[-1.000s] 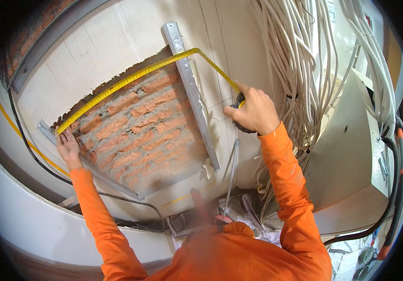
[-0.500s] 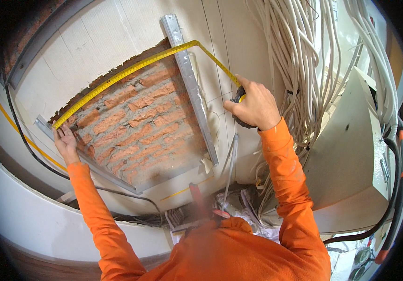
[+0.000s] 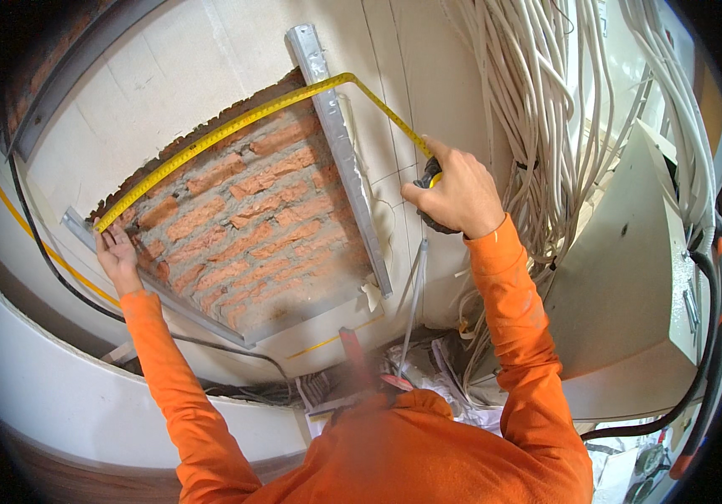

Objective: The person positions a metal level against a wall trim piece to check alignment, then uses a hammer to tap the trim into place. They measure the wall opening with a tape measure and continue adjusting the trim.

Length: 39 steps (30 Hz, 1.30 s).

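Observation:
A yellow tape measure stretches across an opening in the wall where rough brick shows. Its free end is at my left hand, whose thumb and fingers press it by the left metal channel. The blade crosses over the right metal channel, bends there and slopes down to my right hand. That hand is wrapped round the black and yellow case, with the index finger stretched along the blade. Most of the case is hidden by the hand.
Bundles of white cables hang on the right, beside a beige metal cabinet. A black cable runs along the left. A grey rod leans below my right hand. A curved white panel edges the lower left.
Both hands and the tape measure stay practically in place; my right hand shifts only very slightly.

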Each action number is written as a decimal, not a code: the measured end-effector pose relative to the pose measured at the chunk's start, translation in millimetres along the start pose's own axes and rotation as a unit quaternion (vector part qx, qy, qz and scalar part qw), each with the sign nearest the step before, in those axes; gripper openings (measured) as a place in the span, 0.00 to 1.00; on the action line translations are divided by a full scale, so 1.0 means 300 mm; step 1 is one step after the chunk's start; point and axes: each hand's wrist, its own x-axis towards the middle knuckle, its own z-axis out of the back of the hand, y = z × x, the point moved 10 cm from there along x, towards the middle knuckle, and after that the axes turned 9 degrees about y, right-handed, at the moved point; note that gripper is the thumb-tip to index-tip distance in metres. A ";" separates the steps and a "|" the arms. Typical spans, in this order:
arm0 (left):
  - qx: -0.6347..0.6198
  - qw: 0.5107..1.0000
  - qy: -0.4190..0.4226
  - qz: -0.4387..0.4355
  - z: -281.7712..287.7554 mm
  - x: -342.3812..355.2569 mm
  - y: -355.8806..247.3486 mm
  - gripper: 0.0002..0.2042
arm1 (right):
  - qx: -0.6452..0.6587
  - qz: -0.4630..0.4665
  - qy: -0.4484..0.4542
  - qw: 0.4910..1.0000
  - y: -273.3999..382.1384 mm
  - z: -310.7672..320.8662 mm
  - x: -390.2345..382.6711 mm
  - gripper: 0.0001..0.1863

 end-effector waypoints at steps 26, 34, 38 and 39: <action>0.022 1.000 -0.003 -0.015 0.018 -0.004 -0.004 0.17 | 0.011 0.031 -0.001 0.999 -0.002 -0.010 0.000 0.40; 0.048 0.999 0.001 -0.024 0.002 -0.013 -0.013 0.17 | 0.014 0.047 -0.020 0.999 -0.004 -0.006 -0.005 0.39; 0.030 0.999 -0.001 -0.014 -0.005 -0.019 -0.015 0.17 | 0.017 0.039 -0.003 0.999 -0.005 -0.007 -0.003 0.39; 0.014 1.000 -0.010 -0.018 -0.003 -0.028 -0.010 0.17 | 0.013 0.038 -0.002 0.999 -0.006 -0.007 -0.003 0.40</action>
